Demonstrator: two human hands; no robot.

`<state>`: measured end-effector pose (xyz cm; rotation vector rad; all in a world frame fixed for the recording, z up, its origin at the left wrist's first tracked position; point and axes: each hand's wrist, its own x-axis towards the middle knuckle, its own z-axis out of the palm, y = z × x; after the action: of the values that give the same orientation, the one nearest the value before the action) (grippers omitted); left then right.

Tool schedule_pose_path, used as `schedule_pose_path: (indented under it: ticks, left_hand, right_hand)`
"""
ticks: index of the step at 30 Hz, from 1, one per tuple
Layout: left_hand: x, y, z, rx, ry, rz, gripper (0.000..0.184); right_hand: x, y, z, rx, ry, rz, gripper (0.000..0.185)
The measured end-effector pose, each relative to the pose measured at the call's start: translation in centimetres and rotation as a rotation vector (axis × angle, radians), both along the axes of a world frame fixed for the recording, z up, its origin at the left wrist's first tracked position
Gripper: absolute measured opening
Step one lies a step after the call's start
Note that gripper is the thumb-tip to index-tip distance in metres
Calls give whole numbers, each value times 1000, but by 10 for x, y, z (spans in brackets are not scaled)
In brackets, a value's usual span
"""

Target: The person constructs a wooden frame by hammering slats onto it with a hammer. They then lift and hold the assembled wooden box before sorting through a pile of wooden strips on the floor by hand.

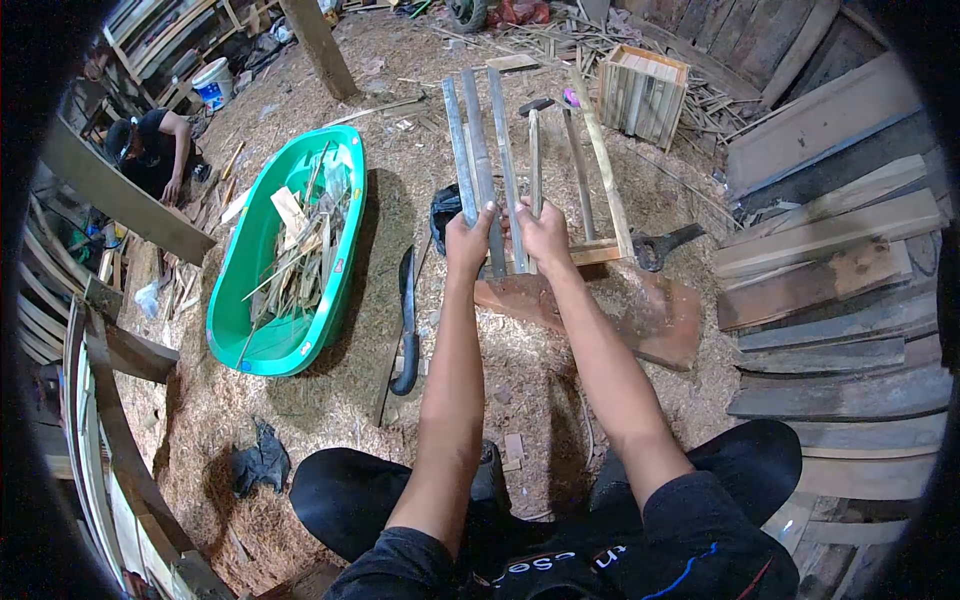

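Note:
My left hand [472, 240] is closed around grey wooden slats [459, 150] that point away from me. Close beside it, my right hand [543, 235] grips a narrower wooden slat [535, 160]. Another long slat [503, 130] runs between the hands; which one holds it I cannot tell. Just right of my hands stand light wooden sticks [605, 165] joined to a crosspiece [597, 252]. Below my hands, a reddish-brown board [650, 325] lies on the shavings. A hammer [537, 105] shows behind the slats, near a pink round object [571, 97].
A green tub [218, 320] of wood scraps stands left, with a black-handled machete [408, 325] beside it. A dark tool [668, 246] lies right, before stacked boards [830, 240]. A slatted wooden crate [643, 98] stands behind. Another person [155, 150] crouches far left by a post.

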<state>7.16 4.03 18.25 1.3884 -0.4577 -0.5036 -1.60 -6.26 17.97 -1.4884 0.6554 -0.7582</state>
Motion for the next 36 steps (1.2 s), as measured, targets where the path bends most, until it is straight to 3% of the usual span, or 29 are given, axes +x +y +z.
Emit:
schedule_pose_path:
  ticks: [2, 5, 8, 10, 11, 12, 14, 20, 24, 25, 31, 34, 36]
  left_hand:
    - [8, -3, 1, 105, -41, 3, 37]
    - [21, -3, -21, 95, -43, -23, 41]
    - [18, 5, -32, 47, 134, -34, 53]
    - [20, 7, -52, -113, 240, 15, 61]
    - [28, 10, -65, -54, 261, -50, 73]
    - [25, 10, -65, -58, 243, -21, 74]
    - [20, 7, -61, -65, 201, 37, 77]
    - [16, 3, -72, -250, 257, 51, 70]
    - [1, 4, -61, -309, 292, 103, 63]
    - [-3, 1, -58, -315, 279, 199, 52]
    - [-16, 14, -62, -422, 368, 166, 50]
    - [-18, 29, -73, -522, 413, 113, 53]
    - [-31, 35, -77, -550, 450, 113, 55]
  right_hand:
    - [10, -21, -28, -240, 82, -35, 20]
    - [-18, -10, 31, -84, 196, -86, 20]
    - [-50, -20, 56, -148, 184, -190, 20]
    - [-70, -54, 41, -403, 299, -373, 20]
    - [-77, -66, 34, -530, 358, -461, 20]
    - [-86, -63, 59, -226, 347, -434, 20]
    - [-98, -86, 41, -466, 450, -522, 23]
    - [-102, -104, -23, -130, 159, -372, 29]
    - [-112, -88, -23, -104, 44, -378, 30]
    - [-115, -84, -23, -31, -3, -362, 32]
    - [-151, -76, -39, 460, -157, -422, 45]
    - [-161, -80, -57, 566, -78, -500, 25]
    - [-168, -62, -68, 621, -220, -429, 22]
